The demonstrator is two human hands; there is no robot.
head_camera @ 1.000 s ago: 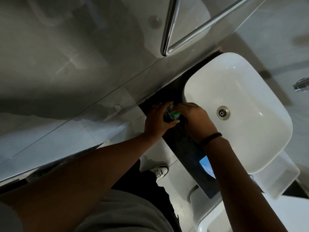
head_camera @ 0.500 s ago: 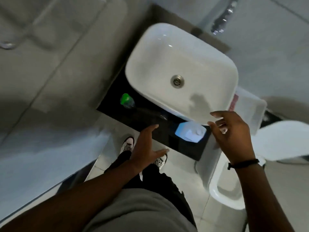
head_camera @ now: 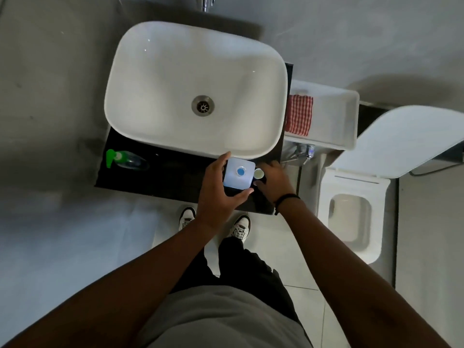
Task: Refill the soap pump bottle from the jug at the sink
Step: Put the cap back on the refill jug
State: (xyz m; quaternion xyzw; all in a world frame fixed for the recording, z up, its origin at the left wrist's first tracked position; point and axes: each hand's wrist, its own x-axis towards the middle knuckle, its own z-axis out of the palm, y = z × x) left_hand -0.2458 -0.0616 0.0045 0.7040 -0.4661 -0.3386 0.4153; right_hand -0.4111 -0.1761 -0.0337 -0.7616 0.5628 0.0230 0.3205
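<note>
Left fingers point(head_camera: 223, 159) wrap jug point(head_camera: 238, 173) | right fingers point(head_camera: 265, 175) on loose cap point(head_camera: 258, 173) | step: jug opened | next: carry to pump bottle point(head_camera: 128, 159), far left

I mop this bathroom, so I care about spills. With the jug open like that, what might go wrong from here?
1. The jug stands uncapped near the front edge of the dark counter; a slip of the left hand gripping it may spill soap onto the floor.
2. The cap, by the right hand, might roll off.
3. The pump bottle sits far left, so the carry could drip.
</note>
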